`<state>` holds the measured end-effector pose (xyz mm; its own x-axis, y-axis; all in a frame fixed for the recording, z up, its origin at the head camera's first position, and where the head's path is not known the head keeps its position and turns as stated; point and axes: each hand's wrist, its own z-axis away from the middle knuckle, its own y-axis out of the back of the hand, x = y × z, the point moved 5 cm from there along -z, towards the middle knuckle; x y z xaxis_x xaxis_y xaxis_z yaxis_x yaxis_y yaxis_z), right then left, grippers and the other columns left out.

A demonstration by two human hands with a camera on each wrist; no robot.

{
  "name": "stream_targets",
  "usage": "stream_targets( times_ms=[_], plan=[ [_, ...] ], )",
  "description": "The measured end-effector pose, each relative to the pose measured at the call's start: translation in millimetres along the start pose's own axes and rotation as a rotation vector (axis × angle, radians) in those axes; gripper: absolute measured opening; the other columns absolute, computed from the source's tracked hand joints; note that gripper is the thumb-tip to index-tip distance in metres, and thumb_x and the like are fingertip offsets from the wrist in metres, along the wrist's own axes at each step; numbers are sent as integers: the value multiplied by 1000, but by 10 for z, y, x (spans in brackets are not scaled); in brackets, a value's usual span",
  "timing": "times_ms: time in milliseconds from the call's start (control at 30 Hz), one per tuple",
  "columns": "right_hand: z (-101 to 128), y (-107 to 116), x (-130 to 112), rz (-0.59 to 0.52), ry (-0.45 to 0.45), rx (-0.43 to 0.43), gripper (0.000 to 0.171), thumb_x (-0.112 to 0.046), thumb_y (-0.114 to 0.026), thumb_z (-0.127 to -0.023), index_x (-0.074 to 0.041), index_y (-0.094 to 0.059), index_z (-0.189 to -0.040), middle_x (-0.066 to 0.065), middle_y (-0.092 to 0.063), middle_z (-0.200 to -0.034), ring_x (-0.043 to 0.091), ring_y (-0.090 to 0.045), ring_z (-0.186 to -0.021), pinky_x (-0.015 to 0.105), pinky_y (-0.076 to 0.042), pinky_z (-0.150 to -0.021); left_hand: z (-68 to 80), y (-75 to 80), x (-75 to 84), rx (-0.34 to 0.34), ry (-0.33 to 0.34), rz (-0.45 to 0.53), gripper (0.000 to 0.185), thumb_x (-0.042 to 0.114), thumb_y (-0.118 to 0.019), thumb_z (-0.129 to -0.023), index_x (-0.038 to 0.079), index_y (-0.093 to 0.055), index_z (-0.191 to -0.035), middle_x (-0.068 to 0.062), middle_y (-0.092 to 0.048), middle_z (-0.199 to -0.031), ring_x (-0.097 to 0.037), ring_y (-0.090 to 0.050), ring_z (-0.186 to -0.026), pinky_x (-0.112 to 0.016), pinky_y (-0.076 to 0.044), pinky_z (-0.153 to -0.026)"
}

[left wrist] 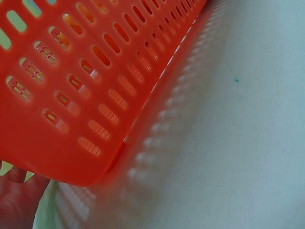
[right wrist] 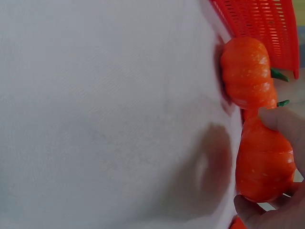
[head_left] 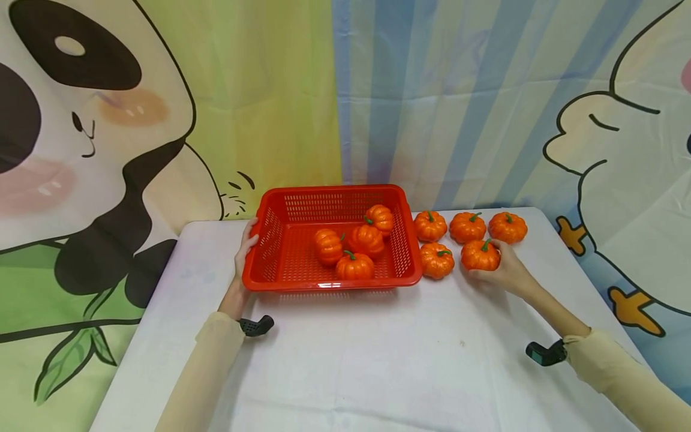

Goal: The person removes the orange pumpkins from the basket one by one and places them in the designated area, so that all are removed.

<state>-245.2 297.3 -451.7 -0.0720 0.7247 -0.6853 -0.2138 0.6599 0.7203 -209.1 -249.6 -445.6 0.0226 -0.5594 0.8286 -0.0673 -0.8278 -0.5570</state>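
A red plastic basket (head_left: 329, 287) with slotted walls holds several small orange pumpkins with green stems, such as this pumpkin (head_left: 354, 267) near its front wall. At the basket's left side, my left hand (head_left: 244, 252) grips the rim; the left wrist view shows its fingers (left wrist: 18, 175) at the basket corner. My right hand (head_left: 504, 270) pinches an orange pumpkin (head_left: 479, 256) between thumb and fingers. In the right wrist view, that held pumpkin (right wrist: 264, 162) is above the table with its shadow below. A front-row pumpkin (head_left: 437, 260) sits between it and the basket.
Behind the held pumpkin, a back row has a left pumpkin (head_left: 430, 226), a middle pumpkin (head_left: 467, 227) and a right pumpkin (head_left: 507, 227). A white cloth covers the table (head_left: 367, 360). A printed cartoon curtain (head_left: 291, 90) hangs along the table's back edge.
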Motion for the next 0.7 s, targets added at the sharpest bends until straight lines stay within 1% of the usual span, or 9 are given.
stream_targets(
  times_ms=[133,233,333,467,533,600,700],
  plan=[
    [-24,-70,85,6,-8,-13,101,-30,-77,-82,14,-13,-145,38,-26,-142,52,-33,-128,68,-32,-105,4,-5,5,2,2,-19,53,14,-16,-104,23,-5,-155,-7,-16,-157,-15,-43,-115,-22,-51,-87],
    [-28,-113,118,21,-3,-1,101,-29,-80,-80,13,-15,-144,37,-27,-141,51,-33,-127,68,-32,-105,1,0,3,3,1,-21,53,14,-16,-104,23,-6,-155,-7,-16,-157,-15,-43,-115,-22,-51,-87],
    [-27,-142,111,42,17,18,100,-25,-82,-77,12,-16,-143,37,-30,-139,51,-35,-126,68,-33,-105,-3,7,-2,0,-3,-11,53,14,-16,-104,24,-7,-155,-6,-15,-158,-16,-42,-118,-22,-51,-89],
    [-20,-142,84,77,38,32,107,-26,-84,-75,11,-13,-146,38,-28,-142,52,-33,-128,68,-32,-105,-11,18,-10,-8,-14,-5,52,14,-16,-104,24,-8,-155,-6,-14,-158,-17,-40,-120,-22,-51,-90],
    [-7,-98,60,111,56,37,112,-29,-84,-74,11,-11,-148,38,-27,-144,53,-32,-130,69,-32,-104,-14,21,-13,-12,-18,-12,52,14,-16,-104,24,-8,-154,-6,-15,-158,-17,-41,-120,-22,-51,-90],
    [16,-8,2,135,86,46,114,-30,-85,-73,13,-10,-148,40,-26,-145,55,-31,-130,70,-32,-102,-14,23,-14,-17,-19,-17,52,14,-16,-104,24,-8,-154,-6,-16,-157,-17,-41,-120,-22,-50,-91],
    [61,182,-129,139,110,70,110,-32,-81,-78,12,-10,-148,41,-23,-147,57,-31,-129,72,-35,-97,-8,35,-6,-11,-19,-11,52,13,-16,-104,24,-9,-154,-5,-18,-156,-17,-41,-120,-23,-50,-91]
  ],
)
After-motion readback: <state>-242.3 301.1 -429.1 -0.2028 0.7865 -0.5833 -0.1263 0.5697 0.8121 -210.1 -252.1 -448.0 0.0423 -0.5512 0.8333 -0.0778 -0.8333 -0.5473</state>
